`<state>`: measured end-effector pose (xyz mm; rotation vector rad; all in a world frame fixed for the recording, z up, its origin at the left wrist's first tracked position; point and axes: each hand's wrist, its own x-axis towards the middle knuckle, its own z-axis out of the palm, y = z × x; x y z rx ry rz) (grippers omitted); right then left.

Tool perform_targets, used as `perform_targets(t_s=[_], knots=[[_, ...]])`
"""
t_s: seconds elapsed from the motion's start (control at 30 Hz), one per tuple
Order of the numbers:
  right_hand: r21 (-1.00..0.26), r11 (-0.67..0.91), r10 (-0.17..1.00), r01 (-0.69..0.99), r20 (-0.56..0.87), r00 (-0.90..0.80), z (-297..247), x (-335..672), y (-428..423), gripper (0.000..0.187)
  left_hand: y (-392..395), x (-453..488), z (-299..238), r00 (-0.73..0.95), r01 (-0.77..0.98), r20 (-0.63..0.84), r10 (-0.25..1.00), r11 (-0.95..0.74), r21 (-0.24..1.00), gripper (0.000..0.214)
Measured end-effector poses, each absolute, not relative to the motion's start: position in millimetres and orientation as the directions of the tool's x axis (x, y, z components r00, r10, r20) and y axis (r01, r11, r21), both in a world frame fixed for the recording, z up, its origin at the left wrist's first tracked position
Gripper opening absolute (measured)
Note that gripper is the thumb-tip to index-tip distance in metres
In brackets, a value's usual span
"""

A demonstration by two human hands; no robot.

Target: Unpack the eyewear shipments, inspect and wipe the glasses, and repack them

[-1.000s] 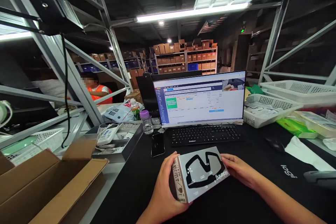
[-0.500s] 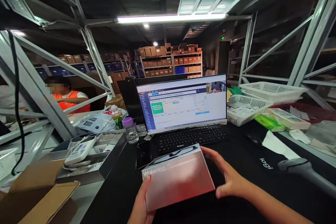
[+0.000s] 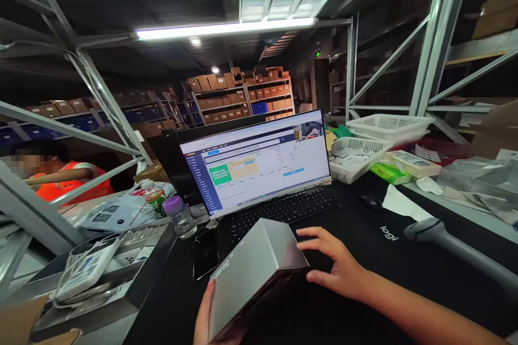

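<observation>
A grey product box (image 3: 251, 272) with pale lettering on its edge is tilted up on end over the black desk mat (image 3: 364, 259). My left hand (image 3: 202, 318) grips its lower left corner from below. To the right of the box, my right hand (image 3: 335, 264) hovers with fingers spread, its fingertips close to the box's right side; I cannot tell if they touch. The keyboard (image 3: 279, 210) and a lit monitor (image 3: 254, 164) stand just behind the box.
A handheld scanner (image 3: 437, 237) lies at the right, a mouse (image 3: 370, 200) and white baskets (image 3: 364, 159) beyond it. A phone (image 3: 205, 253), a purple-capped bottle (image 3: 178, 215) and a grey tray (image 3: 117, 275) of items sit at the left. A person in an orange vest (image 3: 52, 186) works behind the rack.
The box has turned further, its plain side now facing up and standing steeper. My right hand has come off its right edge. The view has swung to the right.
</observation>
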<state>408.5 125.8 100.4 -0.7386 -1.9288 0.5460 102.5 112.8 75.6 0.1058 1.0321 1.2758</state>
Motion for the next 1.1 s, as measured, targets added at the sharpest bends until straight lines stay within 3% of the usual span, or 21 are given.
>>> perform_targets(t_s=[0.07, 0.13, 0.23, 0.33, 0.47, 0.63, 0.83, 0.93, 1.03, 1.1], knots=[[-0.702, 0.657, 0.747, 0.277, 0.555, -0.366, 99, 410, 126, 0.080, 114, 100, 73, -0.093, -0.703, -0.591, 0.802, 0.367, 0.609, 0.025], [-0.768, 0.601, 0.778, 0.223, 0.496, -0.386, 97, 410, 127, 0.096, 113, 98, 70, -0.137, -0.670, -0.589, 0.797, 0.363, 0.647, 0.025], [-0.837, 0.534, 0.787, 0.121, 0.440, -0.431, 96, 410, 130, 0.086, 111, 93, 68, -0.188, -0.635, -0.540, 0.820, 0.318, 0.704, 0.023], [-0.789, 0.578, 0.763, 0.208, 0.432, -0.482, 101, 410, 130, 0.077, 111, 89, 73, -0.207, -0.610, -0.511, 0.835, 0.298, 0.734, 0.017], [-0.640, 0.695, 0.689, 0.329, 0.461, -0.559, 106, 411, 126, 0.090, 115, 89, 84, -0.251, -0.603, -0.522, 0.815, 0.290, 0.743, 0.014], [-0.565, 0.741, 0.649, 0.363, 0.466, -0.601, 100, 410, 126, 0.100, 118, 88, 88, -0.195, -0.568, -0.565, 0.802, 0.377, 0.732, 0.019], [-0.627, 0.708, 0.661, 0.325, 0.425, -0.618, 92, 404, 127, 0.127, 113, 85, 87, -0.061, -0.477, -0.630, 0.774, 0.532, 0.700, 0.031], [-0.682, 0.647, 0.723, 0.341, 0.405, -0.560, 88, 398, 124, 0.132, 114, 82, 90, -0.049, -0.452, -0.599, 0.800, 0.517, 0.727, 0.029], [-0.765, 0.537, 0.806, 0.355, 0.341, -0.484, 83, 393, 122, 0.124, 115, 76, 91, -0.116, -0.298, -0.425, 0.898, 0.377, 0.877, 0.044], [-0.830, 0.439, 0.861, 0.345, 0.278, -0.426, 81, 391, 121, 0.116, 112, 75, 90, -0.315, 0.056, -0.079, 0.946, 0.102, 0.993, 0.063]])
